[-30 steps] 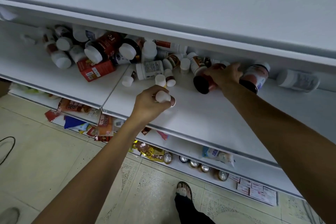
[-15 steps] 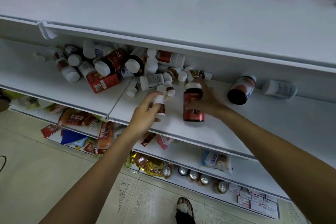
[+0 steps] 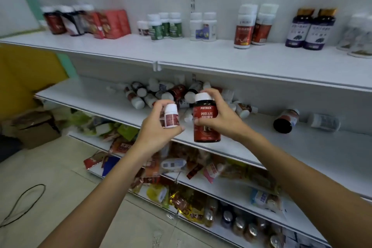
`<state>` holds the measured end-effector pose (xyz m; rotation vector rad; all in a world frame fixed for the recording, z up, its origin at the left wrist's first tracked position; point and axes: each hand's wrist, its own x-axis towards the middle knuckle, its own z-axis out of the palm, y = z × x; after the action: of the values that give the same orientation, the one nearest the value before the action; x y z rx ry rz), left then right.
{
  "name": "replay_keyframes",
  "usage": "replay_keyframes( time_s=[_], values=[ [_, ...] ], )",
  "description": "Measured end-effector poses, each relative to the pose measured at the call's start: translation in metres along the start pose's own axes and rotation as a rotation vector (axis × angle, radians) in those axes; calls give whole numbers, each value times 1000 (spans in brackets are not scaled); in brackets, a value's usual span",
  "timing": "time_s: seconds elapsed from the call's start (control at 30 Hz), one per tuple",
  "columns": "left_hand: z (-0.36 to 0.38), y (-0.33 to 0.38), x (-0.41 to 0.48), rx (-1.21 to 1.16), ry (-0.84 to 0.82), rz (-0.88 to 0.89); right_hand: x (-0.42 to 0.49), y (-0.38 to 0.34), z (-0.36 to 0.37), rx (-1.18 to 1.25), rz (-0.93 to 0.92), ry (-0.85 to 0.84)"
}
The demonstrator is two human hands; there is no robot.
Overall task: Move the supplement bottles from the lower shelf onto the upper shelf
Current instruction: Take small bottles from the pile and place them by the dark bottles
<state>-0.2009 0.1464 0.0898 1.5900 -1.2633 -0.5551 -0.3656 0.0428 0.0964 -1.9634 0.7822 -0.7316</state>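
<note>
White shop shelving stands over a pale tiled floor point(image 3: 50, 177), and just out past the front edge of the lower shelf point(image 3: 90, 94) two supplement bottles are held upright side by side, close but apart. The left grip point(image 3: 159, 133) is curled round a small white bottle point(image 3: 171, 117) with a red label, and the right grip point(image 3: 223, 119) clasps a larger dark red bottle point(image 3: 206, 121) with a white cap, fingers wrapped behind it. Behind them, along the back edge of the lower shelf near its middle, a heap of bottles point(image 3: 161, 94) lies jumbled on its sides; toward the right end a dark bottle point(image 3: 285, 120) and a white bottle point(image 3: 324, 122) lie toppled, apart from the heap. The upper shelf point(image 3: 201, 52) carries upright goods along its back edge: red boxes point(image 3: 112, 24) toward the left end, green-labelled bottles point(image 3: 165, 26), red-and-white bottles point(image 3: 251, 26) and purple-labelled bottles point(image 3: 311, 30) toward the right end. Snack packets point(image 3: 191, 167) crowd the shelves beneath, and a black cable point(image 3: 20, 205) lies on the floor
</note>
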Motion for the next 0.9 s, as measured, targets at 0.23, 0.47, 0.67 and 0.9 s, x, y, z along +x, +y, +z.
replay_keyframes(
  time_s=[0.23,0.47,0.67,0.9],
  values=[
    [-105,50,-31,113,162,107,38,-112,45,147,-153,-124],
    [-195,52,-65,54,361,79,70,-185,113,284,-268,-268],
    [-234,32,-75,19,462,35,95,-202,166,315,-259,-419],
    [-279,-9,-51,93,526,26,155,-210,222,391,-248,-498]
  ],
)
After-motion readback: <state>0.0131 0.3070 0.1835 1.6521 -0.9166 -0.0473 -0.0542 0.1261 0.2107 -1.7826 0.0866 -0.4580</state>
